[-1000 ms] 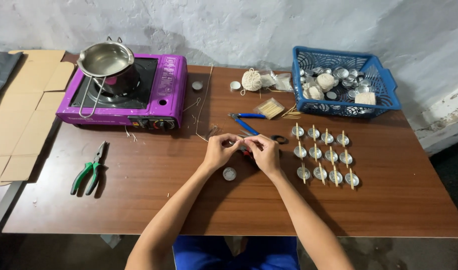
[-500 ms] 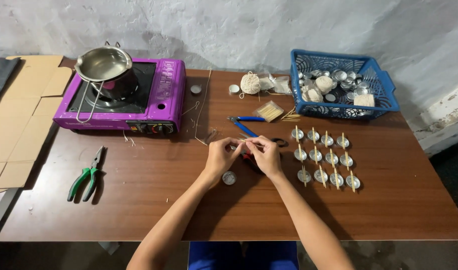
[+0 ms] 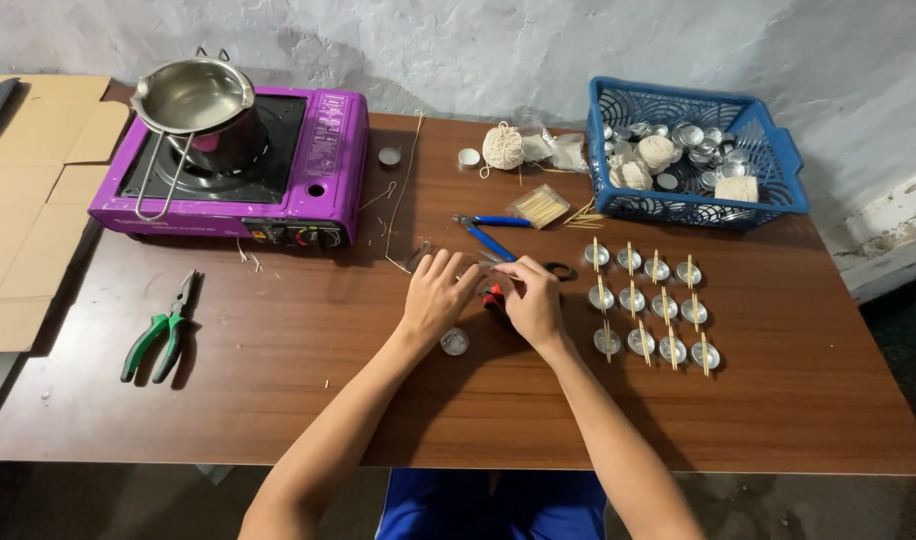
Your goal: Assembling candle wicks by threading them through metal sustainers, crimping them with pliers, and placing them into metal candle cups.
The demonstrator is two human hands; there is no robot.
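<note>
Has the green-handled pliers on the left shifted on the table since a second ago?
No. The green-handled pliers lie at the same spot, below the purple stove's front-left corner and near the table's left edge; only the camera view drifted slightly.

Head view, steeply down on table (image 3: 278, 400)

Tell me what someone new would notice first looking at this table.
Probably the bright purple portable stove at the back left, with a steel pot sitting on it. Next, the two hands meeting mid-table, left hand and right hand pinching something small, too small to identify, with one small metal cup just below them. To their right lie neat rows of metal cups with sticks laid across, below a blue basket.
</note>
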